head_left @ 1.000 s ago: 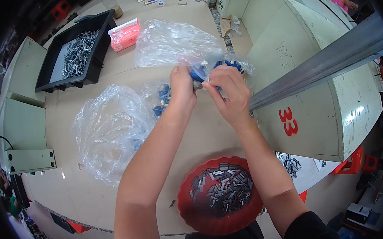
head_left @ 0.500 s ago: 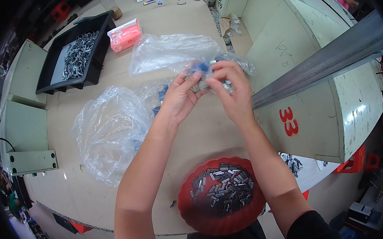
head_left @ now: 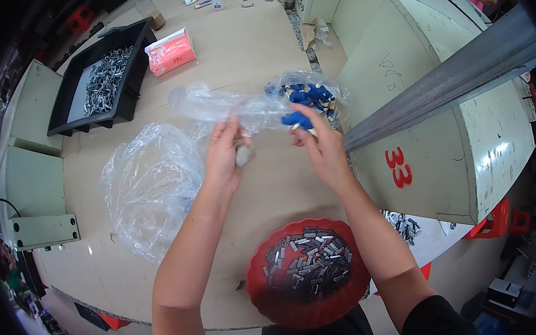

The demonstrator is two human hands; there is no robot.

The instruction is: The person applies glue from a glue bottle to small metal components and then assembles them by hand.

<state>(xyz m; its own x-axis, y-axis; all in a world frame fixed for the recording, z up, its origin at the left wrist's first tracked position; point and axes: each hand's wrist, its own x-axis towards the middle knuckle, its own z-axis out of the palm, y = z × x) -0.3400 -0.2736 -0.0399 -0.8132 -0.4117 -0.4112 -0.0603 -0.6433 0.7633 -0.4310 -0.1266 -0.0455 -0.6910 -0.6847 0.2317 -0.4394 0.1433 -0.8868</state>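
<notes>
My left hand (head_left: 224, 151) is closed, with a rounded grey lump (head_left: 244, 155) held at its fingers. Its fingertips overlap the near edge of a clear plastic bag (head_left: 212, 104); whether they also pinch the film is blurred. At the right, my right hand (head_left: 321, 143) has its thumb and fingers closed on a small blue piece (head_left: 297, 120) with a cream-coloured end. Just beyond that hand, several blue and cream pieces (head_left: 312, 94) lie inside the bag's right end.
Another crumpled clear bag (head_left: 156, 189) lies left. A red scalloped bowl (head_left: 263, 303) of small metal parts sits near me. Farther off are a black tray (head_left: 138, 83) of metal pieces, a tissue pack (head_left: 171, 52) and a bottle (head_left: 150, 12). A metal bar (head_left: 444, 84) slants across the right.
My hands have moved apart from their meeting point, the left hand going left and nearer me. The bag is drawn narrower, and its blue pieces now show. The grey lump shows clearly.
</notes>
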